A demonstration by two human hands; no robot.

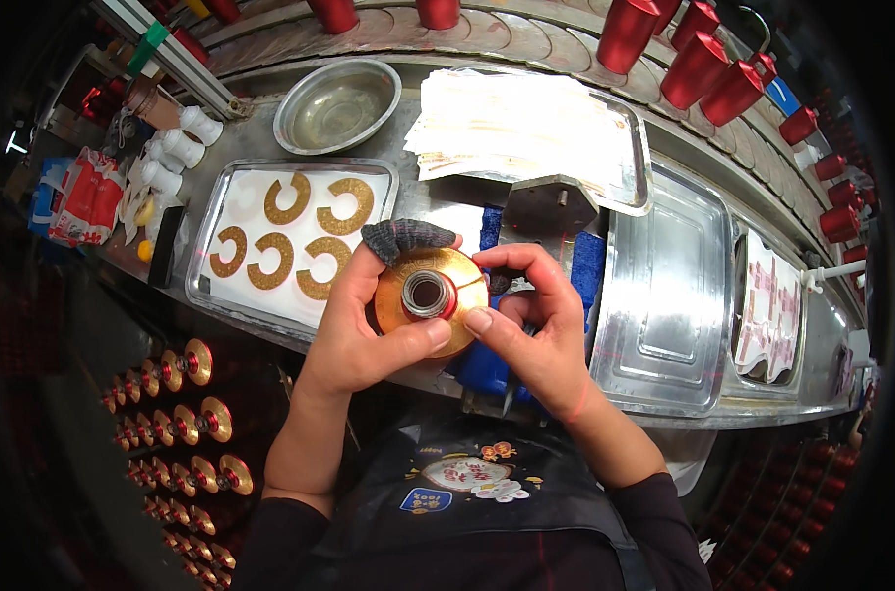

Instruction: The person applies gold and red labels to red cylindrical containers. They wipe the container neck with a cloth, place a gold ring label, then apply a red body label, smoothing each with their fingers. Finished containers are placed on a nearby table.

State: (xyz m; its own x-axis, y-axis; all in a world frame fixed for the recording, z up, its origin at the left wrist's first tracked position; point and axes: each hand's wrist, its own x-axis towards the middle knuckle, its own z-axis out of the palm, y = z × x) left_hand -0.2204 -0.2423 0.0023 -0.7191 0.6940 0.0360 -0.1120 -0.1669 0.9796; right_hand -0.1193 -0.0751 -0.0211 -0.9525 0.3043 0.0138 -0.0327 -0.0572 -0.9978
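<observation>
The gold disc point(446, 263) is glossy, perhaps foil; the finger sleeve point(406, 236) is rough cloth.

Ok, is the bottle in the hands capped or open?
Open: the bottle has no cap, and its threaded neck shows a dark mouth.

A grey metal bench point(233, 150) is used as support. Carried on it: a round metal bowl point(292, 130) toward the rear, a rectangular left tray point(208, 229) in front of it, and a large right tray point(669, 305); a dark slender block point(166, 246) is placed at the left edge.
</observation>
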